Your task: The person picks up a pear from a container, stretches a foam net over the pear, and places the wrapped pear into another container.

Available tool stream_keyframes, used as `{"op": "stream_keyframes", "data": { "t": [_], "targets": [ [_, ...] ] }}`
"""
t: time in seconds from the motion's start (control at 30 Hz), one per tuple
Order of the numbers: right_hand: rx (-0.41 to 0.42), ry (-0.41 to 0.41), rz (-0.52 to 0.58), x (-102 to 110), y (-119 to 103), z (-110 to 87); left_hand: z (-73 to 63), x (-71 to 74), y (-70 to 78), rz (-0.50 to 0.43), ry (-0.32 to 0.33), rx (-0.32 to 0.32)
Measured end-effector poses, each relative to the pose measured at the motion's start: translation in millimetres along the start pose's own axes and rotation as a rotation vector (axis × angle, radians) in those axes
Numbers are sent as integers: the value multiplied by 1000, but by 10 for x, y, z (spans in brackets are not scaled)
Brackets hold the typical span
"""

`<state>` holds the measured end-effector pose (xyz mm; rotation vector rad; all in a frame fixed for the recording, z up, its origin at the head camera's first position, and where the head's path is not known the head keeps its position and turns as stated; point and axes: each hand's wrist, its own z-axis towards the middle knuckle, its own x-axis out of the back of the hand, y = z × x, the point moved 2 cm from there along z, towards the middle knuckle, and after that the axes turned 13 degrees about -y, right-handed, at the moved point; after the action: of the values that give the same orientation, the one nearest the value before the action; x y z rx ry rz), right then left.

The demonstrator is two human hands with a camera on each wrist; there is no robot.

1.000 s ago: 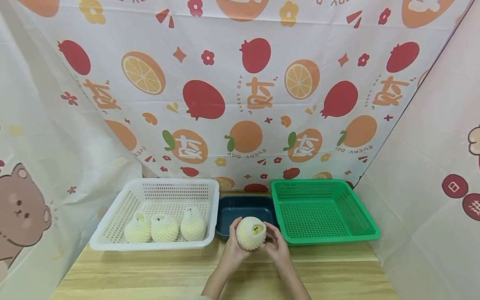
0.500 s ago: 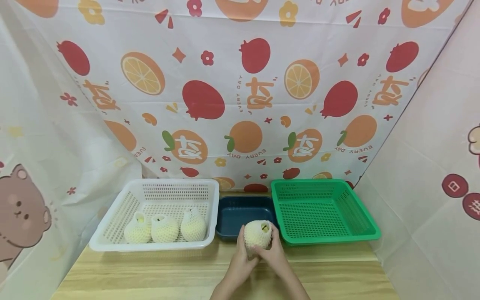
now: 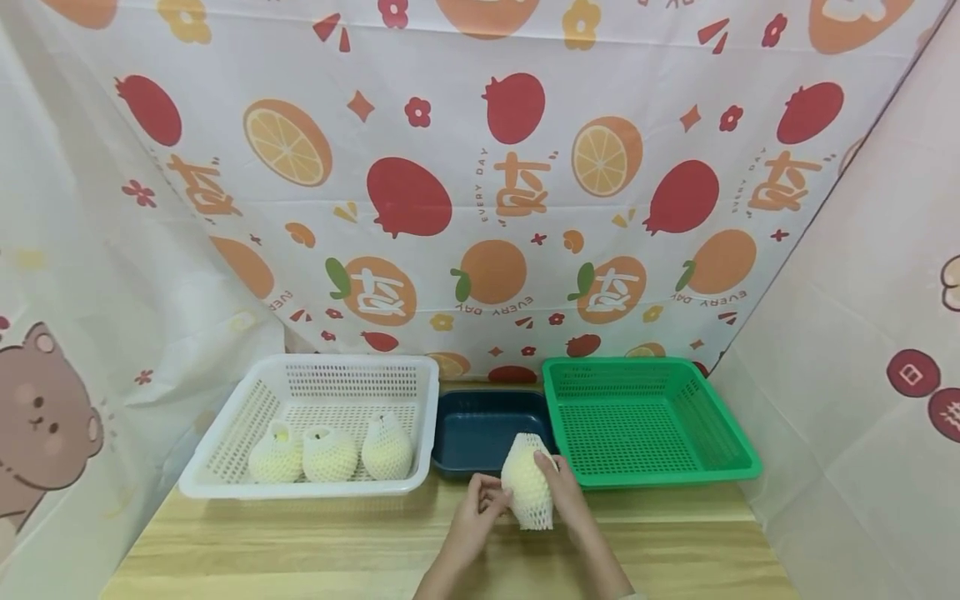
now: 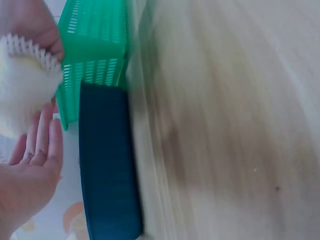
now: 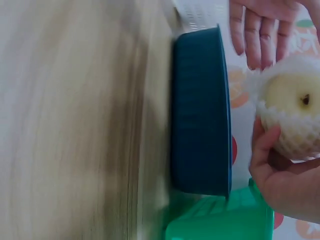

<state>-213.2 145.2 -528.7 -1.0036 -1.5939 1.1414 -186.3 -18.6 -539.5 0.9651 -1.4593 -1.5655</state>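
Note:
A pale yellow pear (image 3: 527,479) in a white foam net sleeve is held above the table's front part, the net's loose end pointing down. My right hand (image 3: 567,492) grips it from the right side, thumb across the net. Beside the pear on the left is my left hand (image 3: 476,512); in the left wrist view its fingers (image 4: 42,137) are extended and loosely bent, close to the net. Whether they touch it is hard to tell. In the right wrist view, the dark end of the pear (image 5: 287,92) shows through the sleeve opening.
Three more net-sleeved pears (image 3: 330,456) lie in a white plastic basket (image 3: 307,488) at left. A dark blue tray (image 3: 465,471) stands in the middle, behind the hands. At right is a green plastic basket (image 3: 660,479). A fruit-print cloth (image 3: 517,275) hangs behind the wooden table (image 3: 315,550).
The pear has been turned so that its sleeve opening no longer faces up. My left hand has come away from round it to its left side, while the right hand keeps hold.

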Motion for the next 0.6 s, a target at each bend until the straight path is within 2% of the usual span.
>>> {"op": "stream_keyframes", "data": {
  "t": [0.1, 0.2, 0.27, 0.37, 0.43, 0.6],
  "targets": [
    [-46, -119, 138, 41, 14, -13, 16, 11, 38, -45, 19, -4],
    [-27, -234, 261, 40, 6, -19, 30, -5, 69, -66, 48, 1],
    [-10, -264, 309, 16, -1, -13, 36, -31, 85, -67, 55, 6],
    [-17, -242, 293, 3, -6, -20, 33, -73, 111, -36, 48, 47],
    [-39, -225, 256, -3, -5, -41, 17, -114, 127, -103, -14, 89],
    [-78, -177, 148, 8, 9, -88, -31, -203, 151, -367, -217, 152]
  ]
}}
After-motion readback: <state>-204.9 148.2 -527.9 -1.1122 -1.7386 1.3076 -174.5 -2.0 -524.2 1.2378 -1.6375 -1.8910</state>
